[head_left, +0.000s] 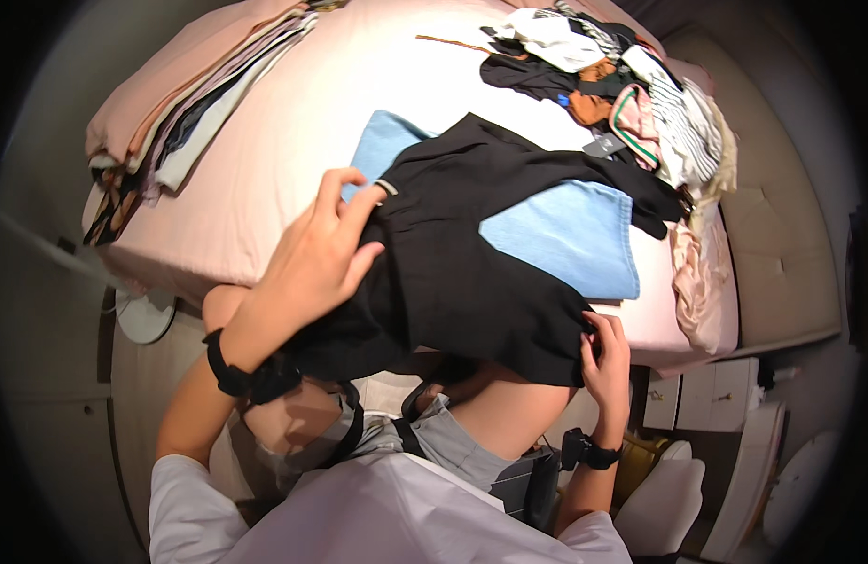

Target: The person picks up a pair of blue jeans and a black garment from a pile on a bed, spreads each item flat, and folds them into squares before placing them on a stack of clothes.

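from the head view, we look down at our two bare hands with a black garment (481, 282) between them, spread partly over the front of a bed (236, 226) and partly over our lap. our left hand (326, 240) lies at its left edge, fingers bent and thumb spread apart; we cannot tell whether it grips the cloth. our right hand (605, 355) has the lower right corner pinched between thumb and fingers. beneath the black cloth lies a light blue denim piece (561, 235) (it peeks out on both sides).

farther off, a loose heap of clothes (683, 132) sits at the right of the bed, near a beige headboard (781, 197), and a row of folded clothes (194, 80) lines the left. dark bands (232, 367) circle both our wrists.
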The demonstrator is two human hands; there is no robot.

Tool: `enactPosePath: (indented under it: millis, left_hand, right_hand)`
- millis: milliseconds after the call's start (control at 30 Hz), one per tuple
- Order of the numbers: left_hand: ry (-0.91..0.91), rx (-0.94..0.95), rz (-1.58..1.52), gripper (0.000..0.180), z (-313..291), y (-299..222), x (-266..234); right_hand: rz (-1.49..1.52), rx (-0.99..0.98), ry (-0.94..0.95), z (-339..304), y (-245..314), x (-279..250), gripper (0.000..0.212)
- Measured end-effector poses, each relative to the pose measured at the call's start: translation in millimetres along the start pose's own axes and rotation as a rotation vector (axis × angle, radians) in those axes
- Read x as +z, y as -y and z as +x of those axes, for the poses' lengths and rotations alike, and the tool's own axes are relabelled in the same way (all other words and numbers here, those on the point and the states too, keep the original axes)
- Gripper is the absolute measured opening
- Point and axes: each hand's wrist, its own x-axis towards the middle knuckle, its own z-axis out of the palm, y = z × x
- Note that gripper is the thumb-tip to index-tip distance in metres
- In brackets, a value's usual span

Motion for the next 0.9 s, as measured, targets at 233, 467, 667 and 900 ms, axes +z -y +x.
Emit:
enactPosePath:
  millis: [233, 467, 667, 900]
  left_hand:
    - [-0.002, 0.225, 0.244, 0.059, 56, 34, 18]
    - [-0.412, 0.022, -0.236, 0.037, 71, 112, -78]
    - [-0.141, -0.404, -0.503, 0.027, 37, 227, -108]
    - [0.116, -0.557, -0.656, 0.037, 40, 224, -111]
  right_hand:
    - [0.099, -0.086, -0.105, -5, -19, 9, 0.022]
    - [0.241, -0.049, -0.01, 0, -33, -14, 0.023]
    - [0.202, -0.087, 0.337, 47, -56, -46, 0.025]
    - [0.238, -0.082, 0.114, 196, -149, -90, 0.019]
